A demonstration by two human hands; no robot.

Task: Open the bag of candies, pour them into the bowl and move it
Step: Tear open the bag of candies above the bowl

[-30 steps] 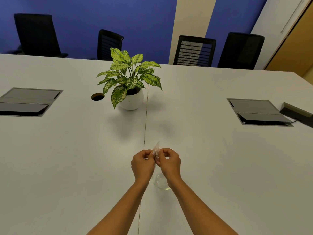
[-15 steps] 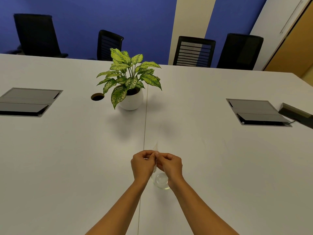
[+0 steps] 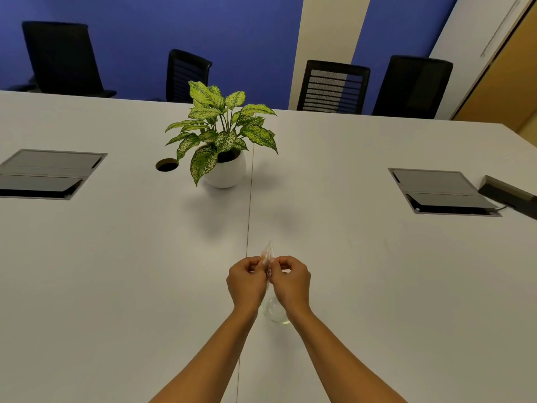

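Bag of candies (image 3: 268,254) sits pinched between both hands, held up edge-on w/ its top corner poking above the knuckles. Left hand (image 3: 246,282) is curled tight on the bag's left side, thumb & fingers closed on the film; right hand (image 3: 291,282) grips the other side the same way, knuckles nearly touching the left. Bag is clear & small, contents too blurred to count. Can't tell if the seal has split yet.

Directly under the wrists, on the surface (image 3: 116,286), stands the clear bowl (image 3: 274,312), partly hidden by the hands. Looks empty as far as visible.

Step in hand, by my read: opening the bag. To do it well: keep pinch points close together at the top edge, pull apart w/ a short controlled tear, not a yank, so candies don't scatter. Stay over the bowl so any that drop land inside. Keep the opening pointed up until torn, then tip.

Farther out: potted plant (image 3: 222,146) well beyond the hands, clear of the work.
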